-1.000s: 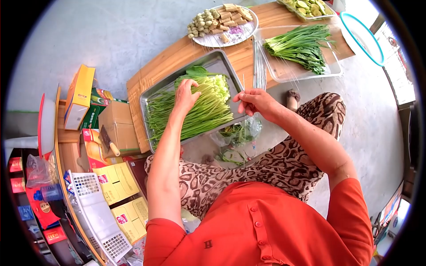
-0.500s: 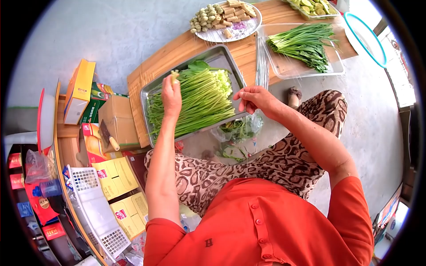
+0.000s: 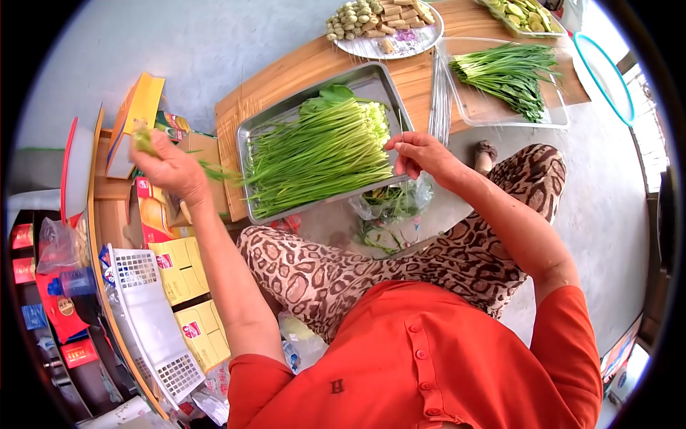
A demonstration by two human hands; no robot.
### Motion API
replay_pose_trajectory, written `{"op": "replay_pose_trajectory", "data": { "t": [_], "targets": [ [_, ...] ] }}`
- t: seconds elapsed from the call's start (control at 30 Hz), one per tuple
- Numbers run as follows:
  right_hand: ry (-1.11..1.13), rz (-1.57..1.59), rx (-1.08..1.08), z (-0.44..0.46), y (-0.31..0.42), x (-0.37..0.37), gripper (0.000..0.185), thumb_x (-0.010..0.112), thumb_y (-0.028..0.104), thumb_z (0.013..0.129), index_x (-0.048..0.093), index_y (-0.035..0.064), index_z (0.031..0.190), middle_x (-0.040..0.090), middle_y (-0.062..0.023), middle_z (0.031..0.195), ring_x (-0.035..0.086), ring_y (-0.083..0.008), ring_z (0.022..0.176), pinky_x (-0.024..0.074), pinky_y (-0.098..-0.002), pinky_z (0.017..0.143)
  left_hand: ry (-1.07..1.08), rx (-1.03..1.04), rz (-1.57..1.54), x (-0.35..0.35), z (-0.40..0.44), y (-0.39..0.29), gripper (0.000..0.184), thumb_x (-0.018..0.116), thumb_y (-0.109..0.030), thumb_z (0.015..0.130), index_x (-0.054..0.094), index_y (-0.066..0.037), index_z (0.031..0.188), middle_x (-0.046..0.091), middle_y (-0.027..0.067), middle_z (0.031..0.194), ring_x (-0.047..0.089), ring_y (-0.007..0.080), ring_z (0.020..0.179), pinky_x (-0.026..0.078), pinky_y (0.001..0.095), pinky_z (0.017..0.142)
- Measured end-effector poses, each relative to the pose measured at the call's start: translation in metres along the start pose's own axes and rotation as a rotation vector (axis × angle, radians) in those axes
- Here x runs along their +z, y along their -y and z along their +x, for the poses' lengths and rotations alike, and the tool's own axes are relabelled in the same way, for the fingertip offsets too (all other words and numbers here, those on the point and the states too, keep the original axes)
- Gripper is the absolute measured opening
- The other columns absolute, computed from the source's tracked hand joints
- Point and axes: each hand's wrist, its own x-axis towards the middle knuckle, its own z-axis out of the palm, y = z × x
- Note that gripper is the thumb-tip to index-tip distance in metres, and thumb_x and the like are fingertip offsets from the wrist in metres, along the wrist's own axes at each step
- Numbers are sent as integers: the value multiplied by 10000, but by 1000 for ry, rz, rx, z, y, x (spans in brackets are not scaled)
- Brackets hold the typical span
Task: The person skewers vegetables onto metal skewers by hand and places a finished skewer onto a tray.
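Note:
My left hand (image 3: 170,168) is closed around a small bunch of green stalks (image 3: 214,171), raised left of a metal tray (image 3: 286,91). Blurred pale ends stick out above the fist, and the thin green tips trail to the right. In the tray lies a thick layer of long green stalks (image 3: 321,157), pale ends toward the right, with a broad leaf (image 3: 336,94) at the back. At the tray's right rim, my right hand (image 3: 423,156) pinches a thin skewer (image 3: 400,120) that points upward; its lower part is hidden.
A bundle of metal skewers (image 3: 439,96) lies on the wooden table (image 3: 271,86) beside a clear box (image 3: 500,123) of leafy greens. Behind is a plate (image 3: 411,46) of food pieces. A plastic bag (image 3: 393,204) of greens sits below the tray; cartons (image 3: 139,121) stand left.
My left hand has swung left from above the tray, carrying the bunch of green stalks. My right hand stays by the tray's right rim. The whole view has shifted slightly.

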Motion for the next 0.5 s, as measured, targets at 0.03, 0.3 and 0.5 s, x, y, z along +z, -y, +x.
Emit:
{"op": "replay_pose_trajectory", "data": {
  "t": [0.03, 0.3, 0.5],
  "targets": [
    [-8, 1, -5, 0, 0, 1, 241, 442, 183, 995, 578, 15, 1101, 614, -51, 668, 477, -88, 494, 408, -232, 495, -24, -17, -50, -5, 11, -23, 268, 509, -194, 979, 535, 38, 1111, 558, 37, 821, 521, 111, 718, 460, 247, 642],
    [-50, 37, -201, -4, 8, 9, 262, 410, 203, 1003, 586, 12, 1042, 457, 14, 572, 445, -79, 534, 374, -229, 524, 649, -845, -830, -12, -35, -121, 271, 492, -216, 984, 506, -9, 1159, 594, 54, 774, 446, 62, 581, 384, 194, 532],
    [-3, 170, -185, -13, 16, 16, 215, 474, 227, 993, 607, 74, 1063, 482, 41, 663, 371, -31, 525, 274, -179, 474, 846, -1331, -1147, 14, -135, -140, 224, 501, -240, 980, 522, -26, 1043, 594, 87, 850, 506, 114, 608, 429, 238, 551]
  ]
}}
